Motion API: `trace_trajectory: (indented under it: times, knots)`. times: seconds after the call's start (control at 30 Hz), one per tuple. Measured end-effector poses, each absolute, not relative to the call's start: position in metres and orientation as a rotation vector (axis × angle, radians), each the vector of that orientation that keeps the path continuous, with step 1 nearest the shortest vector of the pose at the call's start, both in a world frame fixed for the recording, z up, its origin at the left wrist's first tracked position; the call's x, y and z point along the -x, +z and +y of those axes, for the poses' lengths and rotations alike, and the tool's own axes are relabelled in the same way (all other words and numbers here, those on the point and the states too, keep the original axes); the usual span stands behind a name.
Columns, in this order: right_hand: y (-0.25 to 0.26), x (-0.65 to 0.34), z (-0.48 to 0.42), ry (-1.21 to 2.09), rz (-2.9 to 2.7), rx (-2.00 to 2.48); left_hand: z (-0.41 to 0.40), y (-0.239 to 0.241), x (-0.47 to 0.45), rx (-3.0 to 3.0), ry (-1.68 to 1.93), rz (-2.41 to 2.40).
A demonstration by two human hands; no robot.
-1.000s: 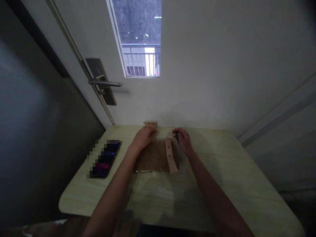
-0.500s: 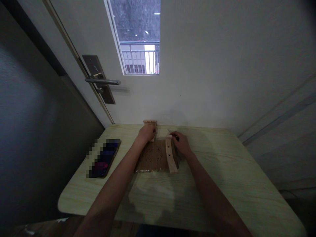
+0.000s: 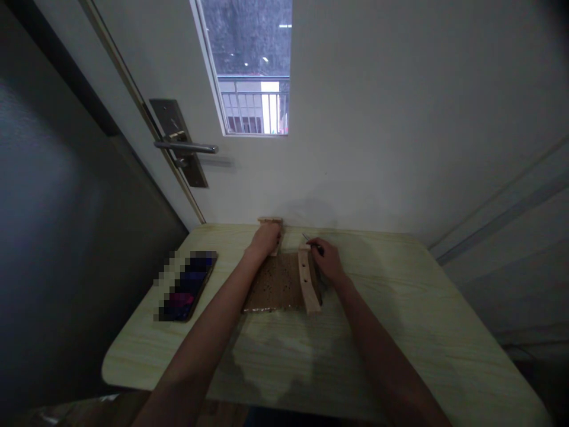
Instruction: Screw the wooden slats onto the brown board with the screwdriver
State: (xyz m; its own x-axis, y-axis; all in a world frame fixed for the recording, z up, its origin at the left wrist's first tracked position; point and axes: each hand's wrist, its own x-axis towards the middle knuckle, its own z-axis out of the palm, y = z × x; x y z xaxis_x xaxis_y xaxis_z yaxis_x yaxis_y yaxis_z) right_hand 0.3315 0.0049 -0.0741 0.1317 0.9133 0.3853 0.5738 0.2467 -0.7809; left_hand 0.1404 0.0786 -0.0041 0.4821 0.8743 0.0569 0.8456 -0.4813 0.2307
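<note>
Nearest me, the rounded near edge of the pale wood-grain table (image 3: 400, 338) runs across below my bare forearms, which reach forward over it from both sides. Off to my left, well apart from my hands, a phone (image 3: 195, 281) lies on the tabletop with its screen lit, part of it covered by blocky pixels. Between my forearms a brown board (image 3: 278, 287) lies flat, its surface dotted with small dark holes and its near edge shiny. Along its right side sits a bent wooden piece (image 3: 304, 273) with two dark holes in its face.

My right hand (image 3: 326, 256) is just beside the far end of that piece, fingers curled in and pinching a slim tool (image 3: 320, 249) by its dark handle; the thin metal shaft points up and to the left. Whether my fingers also touch the wood, I cannot tell. My left hand (image 3: 265, 238) is a little farther out, fingers bent and drawn together over a second wooden piece (image 3: 271, 220), whose ends show beyond and below my hand. My fingertips are hidden, so I cannot say whether I grip it or only press on it.

Behind the table stands a pale door (image 3: 377, 130) with a metal handle (image 3: 195, 147) at left and a window (image 3: 249, 41), through which a railing (image 3: 253, 93) shows
</note>
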Motion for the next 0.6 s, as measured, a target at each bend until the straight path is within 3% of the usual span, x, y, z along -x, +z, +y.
trace_trajectory:
  times: [0.37, 0.47, 0.6]
  knots:
    - [-0.071, -0.332, 0.004, 0.457, -1.525, 1.423, 0.061, 0.024, -0.134, -2.489, 0.625, 1.368]
    - [-0.071, -0.332, 0.004, 0.462, -1.518, 1.412, 0.037, 0.028, -0.136, -2.182, 0.949, 0.992]
    - [-0.071, -0.331, 0.004, 0.463, -1.501, 1.417, 0.004, 0.021, -0.138, -2.002, 0.934, 0.679]
